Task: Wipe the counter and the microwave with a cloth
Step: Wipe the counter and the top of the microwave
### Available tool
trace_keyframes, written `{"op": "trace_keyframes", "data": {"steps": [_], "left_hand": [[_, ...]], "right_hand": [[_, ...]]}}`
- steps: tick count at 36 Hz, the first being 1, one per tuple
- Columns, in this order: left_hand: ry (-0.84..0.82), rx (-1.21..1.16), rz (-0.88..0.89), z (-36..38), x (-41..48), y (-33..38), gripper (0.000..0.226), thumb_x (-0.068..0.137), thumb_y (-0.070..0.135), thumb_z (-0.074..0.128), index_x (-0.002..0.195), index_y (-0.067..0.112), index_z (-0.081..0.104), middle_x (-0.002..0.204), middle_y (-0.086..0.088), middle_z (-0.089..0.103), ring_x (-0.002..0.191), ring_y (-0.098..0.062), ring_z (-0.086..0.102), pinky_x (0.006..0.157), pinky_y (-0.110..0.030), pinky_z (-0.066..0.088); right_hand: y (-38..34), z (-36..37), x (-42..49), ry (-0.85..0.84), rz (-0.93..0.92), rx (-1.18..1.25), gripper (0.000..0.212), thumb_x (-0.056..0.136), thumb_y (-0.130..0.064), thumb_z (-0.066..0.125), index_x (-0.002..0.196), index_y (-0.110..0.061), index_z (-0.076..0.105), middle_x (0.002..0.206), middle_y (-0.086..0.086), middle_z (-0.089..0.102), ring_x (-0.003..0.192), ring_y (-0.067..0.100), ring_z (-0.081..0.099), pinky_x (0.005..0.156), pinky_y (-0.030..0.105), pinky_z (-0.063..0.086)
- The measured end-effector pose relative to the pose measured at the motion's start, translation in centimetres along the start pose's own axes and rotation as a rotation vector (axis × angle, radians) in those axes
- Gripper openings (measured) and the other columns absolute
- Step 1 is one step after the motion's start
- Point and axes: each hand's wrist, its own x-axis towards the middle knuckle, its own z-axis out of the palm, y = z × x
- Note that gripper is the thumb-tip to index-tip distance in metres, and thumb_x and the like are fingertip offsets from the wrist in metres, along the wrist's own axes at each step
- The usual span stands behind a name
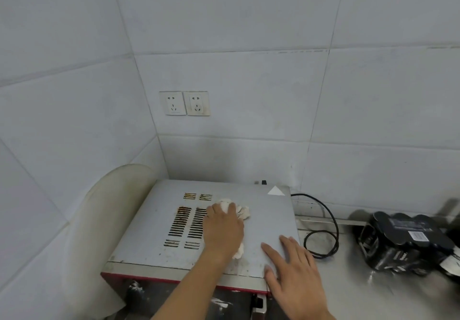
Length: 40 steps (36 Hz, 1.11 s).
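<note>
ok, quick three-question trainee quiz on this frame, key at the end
1. True or false: the cloth lies on the counter.
2. Which hand holds the cloth? A) left hand B) right hand
3. Fill in: the right hand lies flat on top of the ____.
Key: 1 false, it is on top of the microwave; 2 A; 3 microwave.
</note>
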Motion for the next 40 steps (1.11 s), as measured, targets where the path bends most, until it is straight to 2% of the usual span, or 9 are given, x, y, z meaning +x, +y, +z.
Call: {"op": "trace_keyframes", "data": {"steps": [2,5,12,16,19,27,33,40], "left_hand": [[0.023,-0.010,0.005,0.4,0.5,-0.2,0.047,0.108,0.048,0.031,0.147,0.025,0.044,0.138,-0.016,0.053,0.122,-0.029,0.047,0.095,-0.038,0.045],[0.047,-0.028,-0.009,0.6,2.2,0.2,0.044,0.108,0.046,0.031,0.139,0.023,0.051,0.133,-0.015,0.056,0.120,-0.029,0.049,0.091,-0.038,0.047],[0.010,-0.036,-0.004,0.0,3.3,0.4,0.047,0.105,0.050,0.034,0.142,0.024,0.049,0.139,-0.016,0.052,0.124,-0.032,0.046,0.094,-0.041,0.046],[0.050,-0.023,0.070,0.9,0.5,-0.8,0.049,0.105,0.054,0.035,0.147,0.031,0.043,0.141,-0.012,0.050,0.121,-0.028,0.047,0.093,-0.038,0.048],[0.065,-0.061,0.073,1.0,0.8,-1.0,0.048,0.106,0.053,0.035,0.147,0.032,0.046,0.139,-0.012,0.051,0.122,-0.028,0.046,0.092,-0.038,0.049],[0.024,-0.015,-0.037,0.3,4.7,0.1,0.046,0.107,0.047,0.033,0.143,0.024,0.048,0.137,-0.016,0.052,0.122,-0.030,0.047,0.094,-0.040,0.045],[0.057,-0.036,0.048,1.2,0.6,-0.7,0.052,0.105,0.053,0.035,0.150,0.028,0.040,0.141,-0.012,0.051,0.122,-0.027,0.047,0.093,-0.038,0.046],[0.025,-0.046,0.007,0.8,2.5,0.0,0.048,0.105,0.053,0.034,0.143,0.028,0.049,0.136,-0.013,0.054,0.122,-0.028,0.048,0.089,-0.038,0.050]], "right_hand": [[0.0,0.0,0.0,0.013,-0.003,-0.001,0.049,0.090,-0.056,0.050,0.136,-0.045,0.062,0.142,0.005,0.061,0.135,0.027,0.055,0.112,0.044,0.040],[0.0,0.0,0.1,0.001,-0.012,-0.019,0.049,0.093,-0.056,0.049,0.140,-0.045,0.059,0.145,0.005,0.060,0.137,0.028,0.054,0.113,0.042,0.028],[0.0,-0.2,-0.3,-0.027,-0.008,-0.028,0.049,0.096,-0.055,0.047,0.144,-0.046,0.054,0.148,0.006,0.058,0.140,0.028,0.052,0.116,0.041,0.022],[0.0,-0.2,-0.2,-0.014,-0.024,-0.033,0.049,0.096,-0.054,0.047,0.143,-0.044,0.056,0.148,0.007,0.058,0.140,0.029,0.052,0.116,0.042,0.023],[0.2,0.0,-0.2,0.000,-0.031,-0.046,0.048,0.097,-0.054,0.045,0.144,-0.043,0.055,0.148,0.008,0.058,0.140,0.030,0.051,0.116,0.043,0.022],[0.0,-0.4,-0.2,-0.035,-0.013,-0.021,0.050,0.095,-0.056,0.050,0.143,-0.045,0.054,0.148,0.006,0.058,0.139,0.028,0.053,0.116,0.040,0.021],[0.1,-0.4,-0.1,-0.033,-0.014,-0.017,0.050,0.094,-0.055,0.051,0.142,-0.045,0.055,0.147,0.007,0.058,0.139,0.028,0.053,0.116,0.042,0.023],[0.1,-0.6,0.0,-0.046,-0.008,-0.017,0.050,0.093,-0.055,0.051,0.142,-0.045,0.056,0.146,0.006,0.059,0.138,0.028,0.054,0.115,0.041,0.023]]}}
